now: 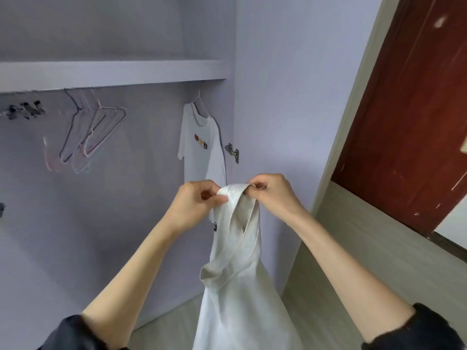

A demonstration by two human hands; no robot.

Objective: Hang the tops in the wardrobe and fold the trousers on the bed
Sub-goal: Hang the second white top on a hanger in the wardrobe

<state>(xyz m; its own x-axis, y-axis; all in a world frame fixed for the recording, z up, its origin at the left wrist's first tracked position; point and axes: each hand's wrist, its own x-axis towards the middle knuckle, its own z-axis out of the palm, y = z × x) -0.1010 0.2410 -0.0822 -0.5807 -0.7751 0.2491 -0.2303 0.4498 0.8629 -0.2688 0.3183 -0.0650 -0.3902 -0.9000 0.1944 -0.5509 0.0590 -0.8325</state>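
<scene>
Two hands, the left hand and right hand, pinched the neckband of a white top held near the open wardrobe. Hanging step was in hand; next it called for a hanger from the spare hangers, far left.

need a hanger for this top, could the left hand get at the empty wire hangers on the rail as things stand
Probably not yet: the left hand and right hand both pinch the white top at its collar. Nothing blocks the empty wire hangers on the rail, up to the left.
</scene>
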